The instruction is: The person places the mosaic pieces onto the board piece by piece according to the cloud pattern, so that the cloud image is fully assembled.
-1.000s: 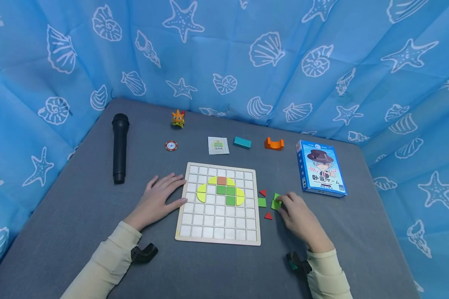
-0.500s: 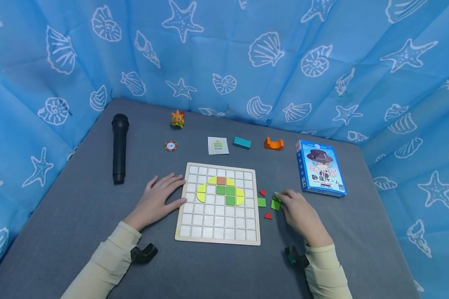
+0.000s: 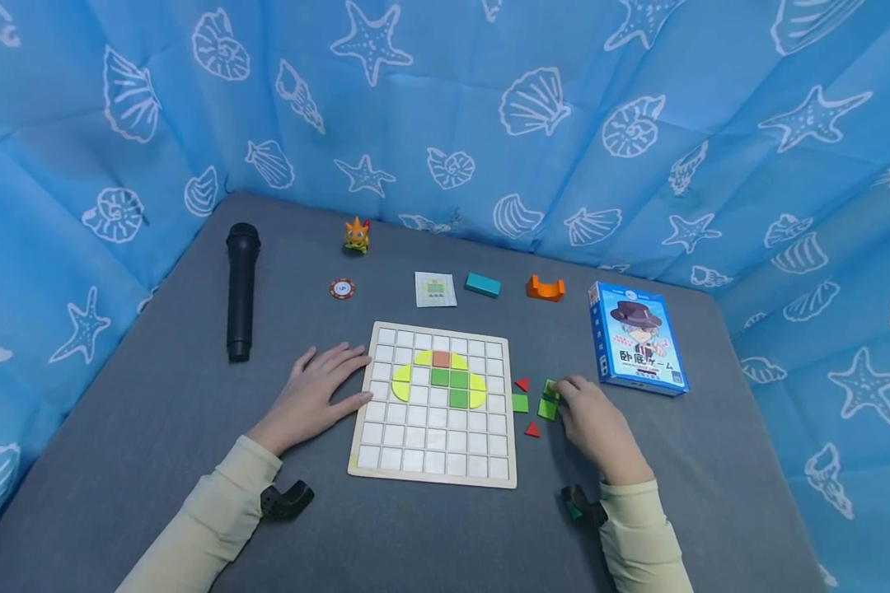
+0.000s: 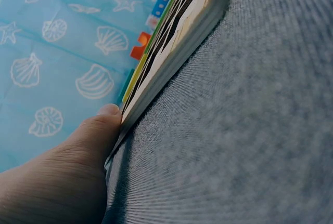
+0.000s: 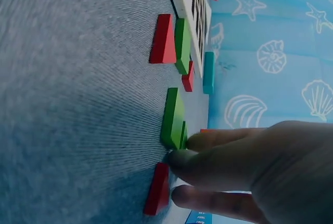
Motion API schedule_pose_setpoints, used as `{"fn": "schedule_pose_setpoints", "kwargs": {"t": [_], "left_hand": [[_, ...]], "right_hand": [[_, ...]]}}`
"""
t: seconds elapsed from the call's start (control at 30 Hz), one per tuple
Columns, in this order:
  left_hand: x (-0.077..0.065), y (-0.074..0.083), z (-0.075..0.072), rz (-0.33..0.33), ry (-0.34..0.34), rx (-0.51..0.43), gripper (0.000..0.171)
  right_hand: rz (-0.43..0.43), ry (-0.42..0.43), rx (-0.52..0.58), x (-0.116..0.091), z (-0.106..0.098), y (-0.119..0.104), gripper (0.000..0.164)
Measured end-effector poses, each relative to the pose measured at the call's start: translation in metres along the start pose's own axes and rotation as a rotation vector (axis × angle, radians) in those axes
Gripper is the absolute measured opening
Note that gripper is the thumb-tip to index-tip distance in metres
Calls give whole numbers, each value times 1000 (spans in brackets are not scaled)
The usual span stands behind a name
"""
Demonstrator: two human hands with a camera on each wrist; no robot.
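My left hand [image 3: 310, 402] lies against the left edge of a wooden grid board [image 3: 430, 478], fingers extended and fingertips touching its frame. On the board sit yellow curved tiles, several green square tiles [image 3: 458, 399] and one brownish-orange square [image 3: 441, 359]. Right of the board, my right hand [image 3: 597, 424] pinches the farther of two adjoining green square tiles [image 3: 551, 387]; the nearer green tile [image 3: 547, 409] lies flat. In the right wrist view, the fingers partly hide the pinched tile. A red triangle [image 5: 157, 190] beside the thumb is hidden in the head view.
Against the board's right edge lies a green square [image 3: 520, 403], with red triangles [image 3: 532, 430] close by. Farther back are a pattern card [image 3: 435, 290], teal block [image 3: 483, 285], orange block [image 3: 545, 288], poker chip [image 3: 343, 289], toy figure [image 3: 357, 235], microphone [image 3: 241, 292] and game box [image 3: 640, 338].
My right fingers have shifted slightly away from me, from over both loose green tiles to the farther one, uncovering the nearer tile. The left hand stays on the board's edge.
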State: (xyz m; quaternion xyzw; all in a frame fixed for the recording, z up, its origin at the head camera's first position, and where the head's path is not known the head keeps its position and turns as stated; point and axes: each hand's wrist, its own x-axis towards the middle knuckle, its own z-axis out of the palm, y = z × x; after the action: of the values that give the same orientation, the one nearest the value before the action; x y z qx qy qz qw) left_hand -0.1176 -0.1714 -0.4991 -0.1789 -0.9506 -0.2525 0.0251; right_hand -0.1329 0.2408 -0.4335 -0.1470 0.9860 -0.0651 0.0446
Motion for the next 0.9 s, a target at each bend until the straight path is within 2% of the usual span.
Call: {"fn": "schedule_pose_setpoints", "kwargs": {"t": [0.33,0.7,0.9], "left_hand": [[-1,-1,0,3,3,-7,63],[-1,-1,0,4,3,-8,63],[-1,-1,0,10,5,-9,62]], "right_hand": [[17,14,-9,5,4,1,32],[65,-8,8,11,4,2,31],[7,56,54,13,-3,-9,33]]}}
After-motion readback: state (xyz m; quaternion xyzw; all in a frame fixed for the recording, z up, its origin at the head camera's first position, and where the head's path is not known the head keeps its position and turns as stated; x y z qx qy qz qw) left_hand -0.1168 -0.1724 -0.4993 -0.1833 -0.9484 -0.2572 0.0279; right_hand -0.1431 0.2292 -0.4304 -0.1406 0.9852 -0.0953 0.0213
